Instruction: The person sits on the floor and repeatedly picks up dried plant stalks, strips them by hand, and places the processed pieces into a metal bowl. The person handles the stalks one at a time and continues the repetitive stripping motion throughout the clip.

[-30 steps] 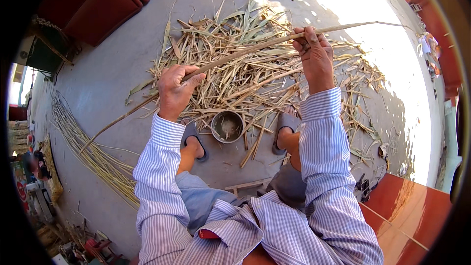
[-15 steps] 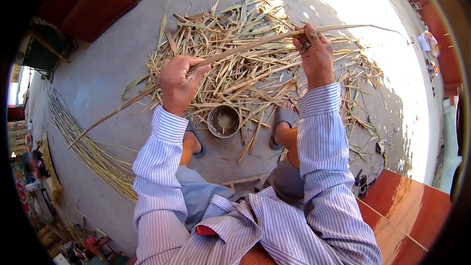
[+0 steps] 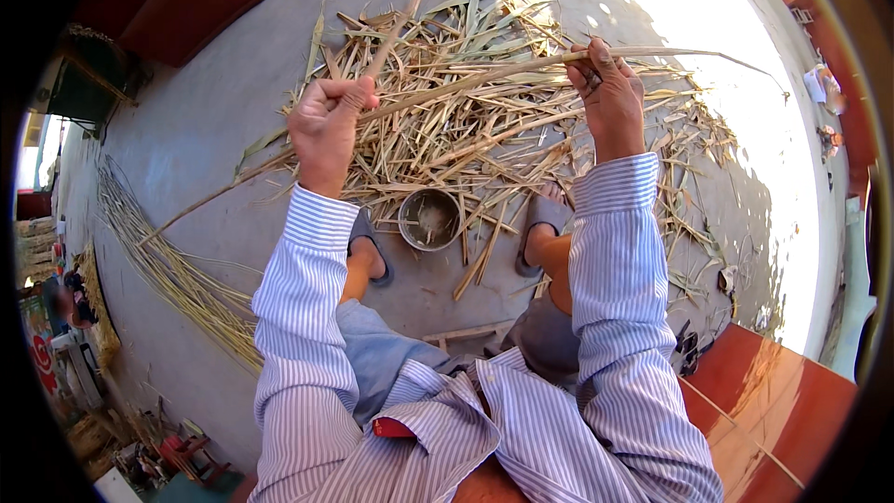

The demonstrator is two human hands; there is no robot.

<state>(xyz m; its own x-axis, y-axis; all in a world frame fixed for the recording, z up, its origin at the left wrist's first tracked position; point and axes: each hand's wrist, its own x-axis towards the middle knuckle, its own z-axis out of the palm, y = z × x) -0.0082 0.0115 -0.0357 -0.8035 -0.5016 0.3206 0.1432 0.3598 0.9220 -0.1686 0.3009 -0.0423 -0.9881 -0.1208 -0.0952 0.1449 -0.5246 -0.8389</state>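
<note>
A long, thin dry plant stalk (image 3: 466, 84) slants across in front of me, its thick part near my right hand and its thin end reaching down to the left. My right hand (image 3: 610, 102) is closed in a pinch around the stalk near its right end. At my closed left hand (image 3: 324, 130), a blurred strip of dry husk (image 3: 389, 42) sticks up from the fingertips. The stalk passes right at that hand; whether its fingers also grip it is hidden.
Peeled husks and leaves (image 3: 447, 130) lie heaped on the concrete floor. A small round pot (image 3: 429, 220) with some liquid stands between my feet. Bundled thin stalks (image 3: 186, 279) lie at left. A red sofa (image 3: 191, 5) is far left; red tiles (image 3: 773, 401) are at lower right.
My left hand has shifted a little left and turned upward, and a husk strip now stands up at its fingertips. My right hand has moved slightly right, still holding the stalk.
</note>
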